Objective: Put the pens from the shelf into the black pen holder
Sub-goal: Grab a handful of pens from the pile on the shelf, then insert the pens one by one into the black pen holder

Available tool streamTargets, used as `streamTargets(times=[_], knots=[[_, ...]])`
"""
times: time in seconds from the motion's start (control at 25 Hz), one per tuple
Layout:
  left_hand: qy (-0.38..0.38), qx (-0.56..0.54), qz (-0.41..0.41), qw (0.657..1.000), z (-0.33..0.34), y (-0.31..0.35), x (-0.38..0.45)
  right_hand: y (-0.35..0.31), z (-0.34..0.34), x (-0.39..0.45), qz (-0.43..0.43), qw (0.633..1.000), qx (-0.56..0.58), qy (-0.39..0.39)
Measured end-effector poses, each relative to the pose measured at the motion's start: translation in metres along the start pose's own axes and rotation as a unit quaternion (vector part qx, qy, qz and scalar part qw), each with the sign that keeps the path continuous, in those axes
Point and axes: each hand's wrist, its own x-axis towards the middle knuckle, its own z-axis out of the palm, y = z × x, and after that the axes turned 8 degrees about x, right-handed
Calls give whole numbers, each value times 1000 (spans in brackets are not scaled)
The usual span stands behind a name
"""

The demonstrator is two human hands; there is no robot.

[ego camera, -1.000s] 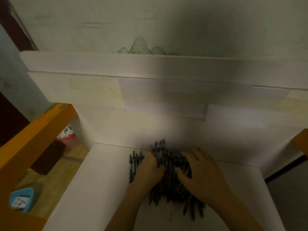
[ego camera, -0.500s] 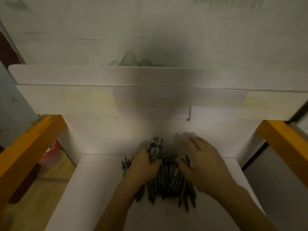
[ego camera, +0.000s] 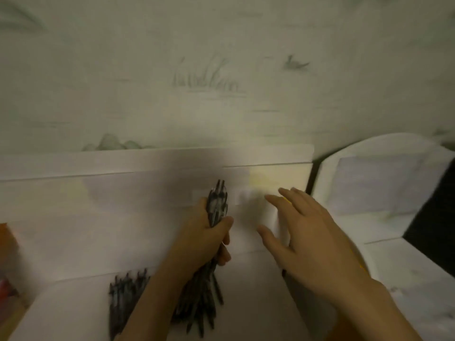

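Note:
My left hand grips a thick bundle of dark pens, lifted off the white shelf; their tips stick up above my fist and their lower ends fan out below it. A few more dark pens lie on the shelf to the left of my forearm. My right hand hovers beside the bundle with fingers spread and holds nothing. The black pen holder is not in view.
The shelf's white back panel rises behind the pens, with a pale painted wall above. A white rounded piece of furniture stands to the right, with something dark at the right edge. An orange frame part shows at far left.
My left hand has closed round most of the pens and raised them off the shelf. My right hand has come off the pile and opened. The view has swung right.

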Motion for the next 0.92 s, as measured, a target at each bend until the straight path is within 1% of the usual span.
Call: streamTargets(times=[0.16,0.24,0.36,0.56,0.72,0.92], knots=[[-37,2,62,997,82,75,-5,70,-67,-38,36,998,-18,48],[-51,4,107,993,135,113,-9,115,-106,-62,54,995,-37,73],[-70,14,165,984,219,162,-14,181,-158,-102,81,990,-69,89],[-114,10,195,974,330,223,-14,275,-223,-148,134,980,-101,103],[-150,14,200,968,405,252,4,346,-249,-160,169,974,-106,106],[-175,8,214,961,481,265,53,432,-248,-152,195,971,-96,99]])
